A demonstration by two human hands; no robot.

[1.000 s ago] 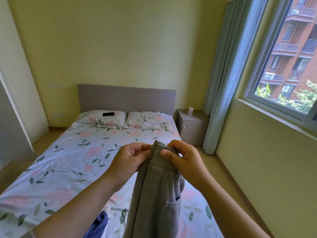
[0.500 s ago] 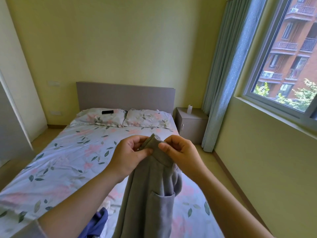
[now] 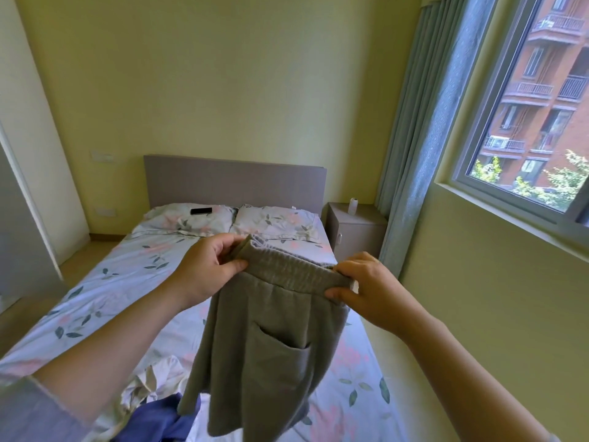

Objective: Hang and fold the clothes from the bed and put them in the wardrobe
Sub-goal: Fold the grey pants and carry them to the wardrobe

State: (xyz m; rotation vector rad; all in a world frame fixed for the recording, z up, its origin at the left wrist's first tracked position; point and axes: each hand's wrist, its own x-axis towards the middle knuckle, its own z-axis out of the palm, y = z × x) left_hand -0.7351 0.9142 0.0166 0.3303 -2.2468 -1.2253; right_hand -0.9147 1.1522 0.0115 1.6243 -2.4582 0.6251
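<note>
Left hand (image 3: 208, 269) and right hand (image 3: 366, 288) are each pinching the waistband of grey shorts (image 3: 271, 346), holding them above the bed (image 3: 127, 282).

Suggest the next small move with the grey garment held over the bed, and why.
Probably lower the grey garment flat onto the bed for folding: the left hand and right hand pinch the two ends of its waistband, so it hangs spread out, pocket showing, above the sheet.

A black phone (image 3: 201, 211) lies on the left pillow (image 3: 172, 223). A small white container (image 3: 352, 206) stands on the nightstand (image 3: 360, 234) beside the blue curtain (image 3: 414, 138).
</note>
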